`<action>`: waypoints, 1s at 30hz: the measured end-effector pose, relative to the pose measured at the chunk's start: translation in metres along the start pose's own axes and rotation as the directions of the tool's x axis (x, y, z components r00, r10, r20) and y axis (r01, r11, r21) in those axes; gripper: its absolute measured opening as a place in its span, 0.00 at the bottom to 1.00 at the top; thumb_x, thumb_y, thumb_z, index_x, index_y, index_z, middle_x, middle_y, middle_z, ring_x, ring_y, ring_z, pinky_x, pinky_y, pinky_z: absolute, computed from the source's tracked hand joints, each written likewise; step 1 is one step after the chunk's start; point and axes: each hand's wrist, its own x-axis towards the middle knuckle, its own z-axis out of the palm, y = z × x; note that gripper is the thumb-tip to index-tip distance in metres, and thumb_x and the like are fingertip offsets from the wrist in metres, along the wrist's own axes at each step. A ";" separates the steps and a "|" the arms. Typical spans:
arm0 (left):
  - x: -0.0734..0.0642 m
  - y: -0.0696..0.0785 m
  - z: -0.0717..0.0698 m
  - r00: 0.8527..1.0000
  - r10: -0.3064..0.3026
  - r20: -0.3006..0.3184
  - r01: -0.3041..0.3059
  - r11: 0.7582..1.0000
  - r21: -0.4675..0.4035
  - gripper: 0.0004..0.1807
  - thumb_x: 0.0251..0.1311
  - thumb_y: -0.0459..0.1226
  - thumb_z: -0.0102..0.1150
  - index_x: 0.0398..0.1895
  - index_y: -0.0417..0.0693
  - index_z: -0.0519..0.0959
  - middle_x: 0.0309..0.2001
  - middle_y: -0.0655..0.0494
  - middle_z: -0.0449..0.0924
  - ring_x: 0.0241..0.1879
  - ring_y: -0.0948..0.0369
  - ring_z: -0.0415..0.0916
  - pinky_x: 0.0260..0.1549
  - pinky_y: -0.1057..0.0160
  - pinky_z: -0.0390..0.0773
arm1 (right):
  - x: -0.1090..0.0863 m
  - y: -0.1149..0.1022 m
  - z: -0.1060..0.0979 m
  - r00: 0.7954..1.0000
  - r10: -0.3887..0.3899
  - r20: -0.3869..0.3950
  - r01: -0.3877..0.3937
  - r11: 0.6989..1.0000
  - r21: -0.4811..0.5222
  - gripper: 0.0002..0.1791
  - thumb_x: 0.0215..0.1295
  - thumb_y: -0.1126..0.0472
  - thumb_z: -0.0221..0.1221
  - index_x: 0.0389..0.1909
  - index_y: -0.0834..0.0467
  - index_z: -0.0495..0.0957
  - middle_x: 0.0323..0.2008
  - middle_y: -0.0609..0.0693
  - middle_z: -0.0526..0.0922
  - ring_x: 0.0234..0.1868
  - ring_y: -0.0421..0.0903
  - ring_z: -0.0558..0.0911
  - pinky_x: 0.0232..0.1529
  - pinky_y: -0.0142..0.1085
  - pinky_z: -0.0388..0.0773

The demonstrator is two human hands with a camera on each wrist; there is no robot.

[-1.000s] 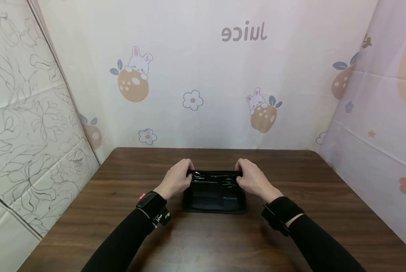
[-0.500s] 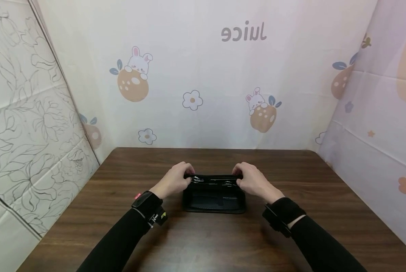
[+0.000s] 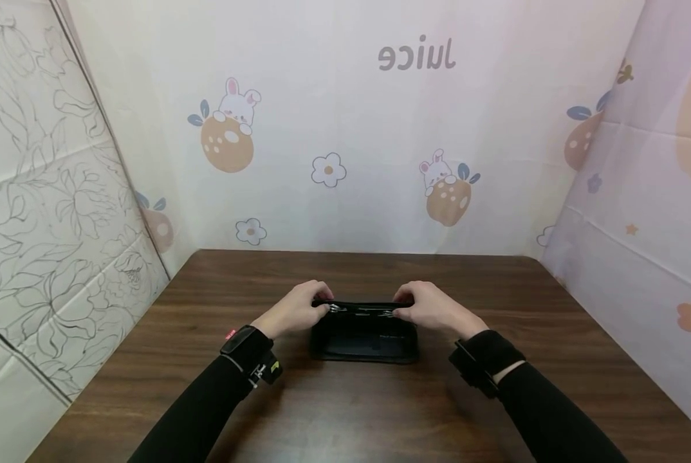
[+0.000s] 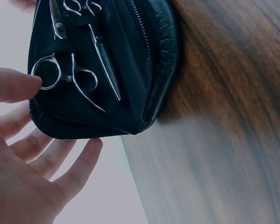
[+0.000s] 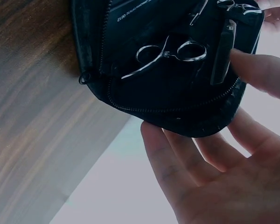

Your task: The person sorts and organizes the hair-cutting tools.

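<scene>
Scissors lay beside the left thumb. My left hand and right hand each pinched the case.

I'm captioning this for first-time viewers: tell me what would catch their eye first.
Probably the open black case on the brown table, its far flap held up at the ends by the left hand and right hand. Silver scissors gleam inside that flap, and mirrored lettering reading Juice stands out on the backdrop.
</scene>
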 end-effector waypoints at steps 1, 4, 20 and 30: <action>0.000 0.000 0.000 1.000 0.000 0.008 0.000 1.000 -0.006 0.07 0.70 0.35 0.58 0.49 0.47 0.80 0.45 0.56 0.78 0.47 0.58 0.75 0.51 0.53 0.75 | 0.000 0.000 0.000 1.000 0.000 0.003 0.000 1.000 0.008 0.14 0.69 0.55 0.65 0.50 0.58 0.82 0.43 0.48 0.81 0.43 0.45 0.79 0.46 0.45 0.78; 0.000 -0.001 0.001 1.000 0.005 0.028 -0.005 1.000 -0.015 0.10 0.71 0.38 0.60 0.50 0.45 0.80 0.46 0.55 0.78 0.48 0.57 0.75 0.52 0.52 0.75 | 0.001 0.001 0.001 1.000 0.000 0.007 0.000 1.000 0.026 0.17 0.69 0.51 0.65 0.50 0.58 0.82 0.42 0.47 0.81 0.42 0.44 0.79 0.45 0.44 0.78; 0.003 -0.001 0.006 0.997 -0.028 0.071 0.028 1.000 0.002 0.24 0.70 0.53 0.60 0.56 0.43 0.79 0.52 0.51 0.80 0.54 0.55 0.77 0.55 0.51 0.75 | 0.003 0.005 0.004 1.000 0.014 0.022 -0.015 0.999 0.036 0.23 0.67 0.47 0.67 0.53 0.61 0.82 0.43 0.47 0.83 0.44 0.45 0.80 0.47 0.46 0.78; 0.003 -0.002 0.012 0.991 -0.042 0.129 0.038 0.999 0.037 0.32 0.65 0.56 0.65 0.60 0.41 0.77 0.56 0.49 0.78 0.57 0.53 0.75 0.58 0.50 0.74 | 0.001 0.002 0.005 0.998 -0.009 0.068 0.008 1.000 0.024 0.24 0.64 0.47 0.69 0.53 0.59 0.82 0.44 0.47 0.83 0.48 0.47 0.80 0.52 0.48 0.77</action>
